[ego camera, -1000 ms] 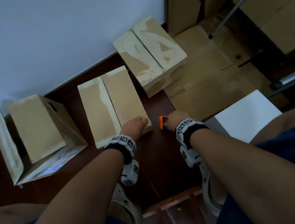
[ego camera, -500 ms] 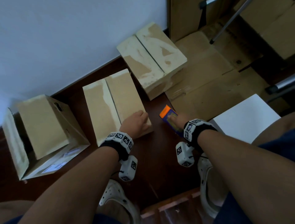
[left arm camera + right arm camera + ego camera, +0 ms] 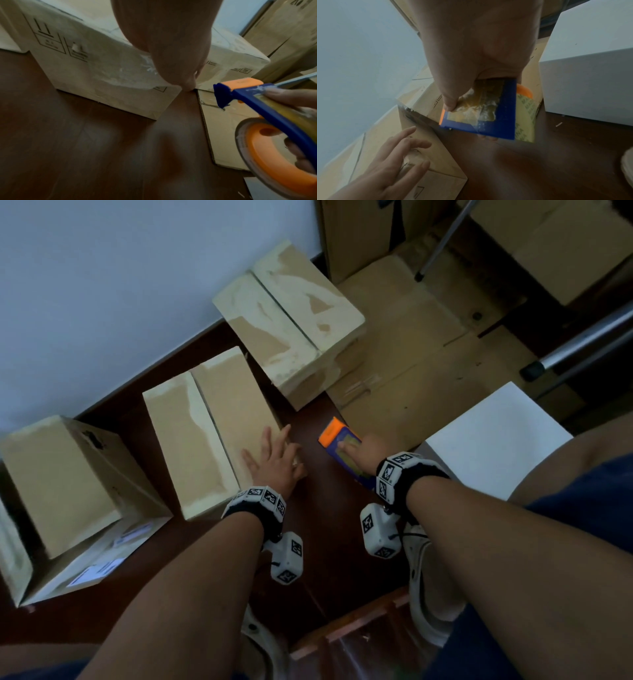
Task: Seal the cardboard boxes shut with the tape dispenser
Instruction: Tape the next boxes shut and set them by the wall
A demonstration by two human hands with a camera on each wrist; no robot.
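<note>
My right hand [image 3: 363, 448] grips the blue and orange tape dispenser [image 3: 339, 438], lifted off the dark floor beside the middle cardboard box [image 3: 205, 426]. The dispenser [image 3: 481, 112] shows its blue plate, with my thumb on it, and its tape roll [image 3: 267, 151] hangs below. My left hand [image 3: 274, 451] lies with straight, spread fingers over the box's near right corner [image 3: 436, 155], its fingers [image 3: 409, 143] apart. A second closed box [image 3: 287, 316] stands behind, against the wall. A third box [image 3: 58, 484] at the left lies tipped with flaps open.
A white block [image 3: 493, 440] sits close to my right forearm. Flattened cardboard [image 3: 411, 354] covers the floor at the back right, with metal stand legs [image 3: 579, 344] and tall cartons [image 3: 555, 244] beyond. White shoes [image 3: 428, 587] and a wooden frame [image 3: 342, 631] are near my feet.
My right hand has picked the dispenser up off the floor and drawn it toward me. My left hand has gone from curled on the box corner to flat with spread fingers.
</note>
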